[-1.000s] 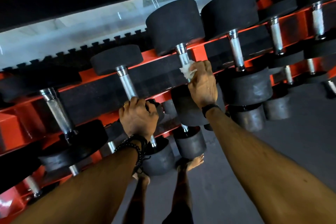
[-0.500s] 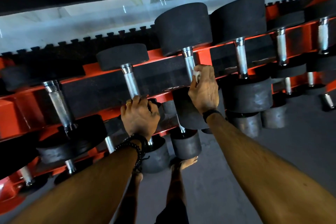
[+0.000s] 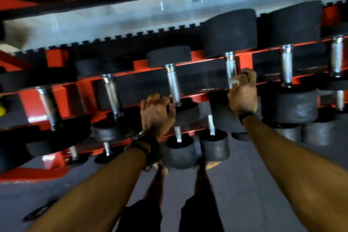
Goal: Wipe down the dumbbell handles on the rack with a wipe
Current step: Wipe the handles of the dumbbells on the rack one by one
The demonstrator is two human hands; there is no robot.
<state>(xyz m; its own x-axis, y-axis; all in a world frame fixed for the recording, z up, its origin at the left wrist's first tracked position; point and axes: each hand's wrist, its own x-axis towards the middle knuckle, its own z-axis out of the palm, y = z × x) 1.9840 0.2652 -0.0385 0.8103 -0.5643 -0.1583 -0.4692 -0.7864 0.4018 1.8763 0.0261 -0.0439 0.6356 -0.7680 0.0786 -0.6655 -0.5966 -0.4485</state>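
Fingers of the right hand [image 3: 243, 94] are curled tightly round a chrome dumbbell handle [image 3: 230, 68] right of centre in the frame, with a white wipe [image 3: 234, 81] bunched between palm and metal so that only a crumpled corner shows at the thumb side. The grip sits low on that handle, just above the near weight head, and the upper stretch of chrome toward the large far head [image 3: 228, 33] is bare. Left of it, near the middle of the frame, the left hand [image 3: 157, 114] is closed over the near end of the neighbouring dumbbell [image 3: 173, 83], apparently bracing; it holds no wipe that can be seen. Both dumbbells lie across the orange rack [image 3: 195, 98], whose black-padded rails run from lower left to upper right, with more chrome handles spaced along it on either side and a lower tier of smaller dumbbells below the hands. To do this stroke well, the wrapped hand would best slide the full length of the handle from one head to the other, twisting as it goes so the underside and the knurling get covered, and keeping the wipe spread rather than balled. Steady pressure from the other hand should stop the dumbbell rolling in its cradle. Handles further right and left look untouched as yet.
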